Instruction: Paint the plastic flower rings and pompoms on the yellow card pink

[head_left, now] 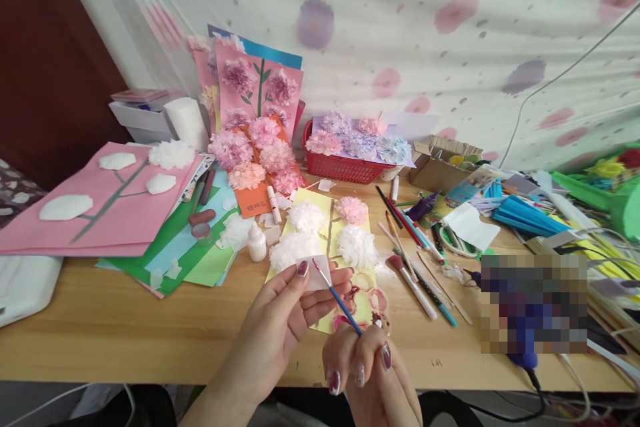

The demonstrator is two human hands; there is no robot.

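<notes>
My left hand [280, 313] pinches a small white paper square [316, 281] between thumb and fingers, its other fingers spread behind it. In my right hand [367, 363] is a thin blue paintbrush [345, 310], its tip at the paper's upper part; whether it touches cannot be told. Beneath both hands lies a yellow card [314, 196]. It bears white tissue flowers [357, 245], a pink tissue flower [352, 209] and painted rings [379, 300] in pink and dark red. A white glue bottle [257, 244] stands left of the card.
Left are a pink card [120, 220] with white paper shapes and green sheets [135, 268]. Behind stand flower cards [261, 90] and a red basket [343, 168]. Right lie a makeup brush [413, 287], pens, a cardboard box [430, 170] and a cable [537, 383] near the table edge.
</notes>
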